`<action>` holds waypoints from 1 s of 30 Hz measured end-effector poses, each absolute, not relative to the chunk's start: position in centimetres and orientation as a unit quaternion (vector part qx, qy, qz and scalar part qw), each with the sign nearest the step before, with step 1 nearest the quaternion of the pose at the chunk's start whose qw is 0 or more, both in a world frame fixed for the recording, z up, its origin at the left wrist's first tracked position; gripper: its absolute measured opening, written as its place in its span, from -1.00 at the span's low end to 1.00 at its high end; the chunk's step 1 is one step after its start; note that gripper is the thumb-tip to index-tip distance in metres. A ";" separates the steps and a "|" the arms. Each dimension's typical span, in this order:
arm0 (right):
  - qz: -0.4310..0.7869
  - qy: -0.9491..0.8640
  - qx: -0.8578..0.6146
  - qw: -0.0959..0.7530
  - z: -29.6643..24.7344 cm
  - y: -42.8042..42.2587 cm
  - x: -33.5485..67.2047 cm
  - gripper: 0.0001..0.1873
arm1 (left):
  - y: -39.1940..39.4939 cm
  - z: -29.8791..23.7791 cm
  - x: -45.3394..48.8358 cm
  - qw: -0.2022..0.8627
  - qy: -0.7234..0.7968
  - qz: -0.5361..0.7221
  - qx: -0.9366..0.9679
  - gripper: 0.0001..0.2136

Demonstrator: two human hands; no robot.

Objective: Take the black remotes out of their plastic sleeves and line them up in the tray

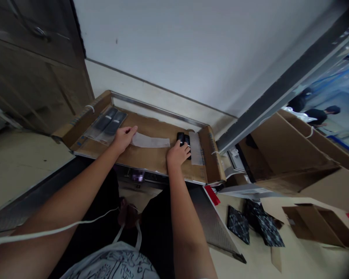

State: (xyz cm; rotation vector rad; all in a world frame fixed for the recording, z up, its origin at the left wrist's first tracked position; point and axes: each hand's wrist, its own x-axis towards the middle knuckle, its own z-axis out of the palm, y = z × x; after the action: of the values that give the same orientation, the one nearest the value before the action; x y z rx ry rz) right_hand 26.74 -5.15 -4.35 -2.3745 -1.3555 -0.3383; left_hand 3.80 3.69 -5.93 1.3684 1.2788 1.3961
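My left hand (123, 137) lies on the cardboard-covered work surface (151, 155), its fingers pinching the left end of a clear empty plastic bag (151, 141). My right hand (178, 154) is curled over two small black remote-like devices (184, 138) lying side by side just right of that bag. Further left, two dark devices sealed in clear bags (107, 123) rest near the surface's left end. A stack of flat clear bags (196, 148) lies right of the black devices.
A white wall rises behind the surface. Wooden cabinet doors (31, 66) stand at the left. Flattened cardboard boxes (293, 155) and black patterned pouches (256, 224) lie on the floor at the right. Other people (317, 112) are seen far right.
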 end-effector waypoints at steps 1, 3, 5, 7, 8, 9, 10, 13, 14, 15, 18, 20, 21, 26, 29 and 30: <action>-0.126 -0.483 -0.844 0.196 -4.3 -5.3 26.8 -0.53 | 3.6 -5.9 3.8 0.391 0.502 0.550 0.540 -0.62; -0.138 -0.483 -0.840 0.206 -4.3 -5.8 26.9 -0.57 | 3.5 -5.8 3.8 0.386 0.502 0.549 0.546 -0.62; -0.145 -0.478 -0.838 0.219 -4.3 -6.3 26.9 -0.60 | 3.5 -5.7 3.7 0.382 0.504 0.546 0.549 -0.62; -0.147 -0.471 -0.838 0.233 -4.3 -6.8 26.9 -0.64 | 3.5 -5.7 3.7 0.382 0.506 0.543 0.551 -0.62; -0.145 -0.470 -0.837 0.240 -4.3 -7.1 27.0 -0.65 | 3.5 -5.7 3.7 0.383 0.506 0.541 0.551 -0.62; -0.143 -0.472 -0.834 0.249 -4.4 -7.3 27.1 -0.66 | 3.6 -5.8 3.6 0.385 0.507 0.539 0.552 -0.61; -0.142 -0.476 -0.829 0.259 -4.4 -7.5 27.1 -0.68 | 3.6 -5.9 3.6 0.386 0.506 0.539 0.552 -0.61; -0.140 -0.484 -0.804 0.315 -4.6 -8.0 27.4 -0.73 | 3.7 -6.2 3.6 0.390 0.502 0.539 0.552 -0.61; -0.133 -0.482 -0.794 0.346 -4.7 -8.2 27.4 -0.74 | 3.7 -6.2 3.6 0.388 0.499 0.541 0.555 -0.61; -0.117 -0.484 -0.780 0.378 -4.8 -8.4 27.5 -0.75 | 3.7 -6.2 3.6 0.387 0.496 0.541 0.558 -0.60; -0.034 -0.527 -0.716 0.456 -5.2 -9.0 27.3 -0.69 | 3.6 -6.0 3.7 0.388 0.491 0.527 0.575 -0.58; 0.005 -0.569 -0.676 0.468 -5.3 -9.1 27.0 -0.66 | 3.4 -5.7 3.7 0.393 0.486 0.516 0.586 -0.57; 0.013 -0.585 -0.664 0.465 -5.1 -9.0 26.7 -0.64 | 3.3 -5.6 3.7 0.396 0.483 0.515 0.588 -0.57; 0.056 -0.662 -0.639 0.386 -2.3 -6.2 24.2 -0.52 | 3.1 -5.4 3.6 0.428 0.472 0.507 0.581 -0.58; 0.127 -0.711 -0.595 0.353 -0.3 -3.2 21.8 -0.51 | 3.2 -5.2 3.4 0.459 0.467 0.487 0.578 -0.57; 0.157 -0.719 -0.579 0.351 0.2 -2.2 21.0 -0.52 | 3.2 -5.2 3.3 0.467 0.467 0.483 0.575 -0.56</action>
State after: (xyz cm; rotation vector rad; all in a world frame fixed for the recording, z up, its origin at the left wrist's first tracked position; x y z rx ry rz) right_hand 21.03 -2.21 0.18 -1.4980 -1.8625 0.4060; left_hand 3.26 3.18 -5.18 1.4113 1.1448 1.1842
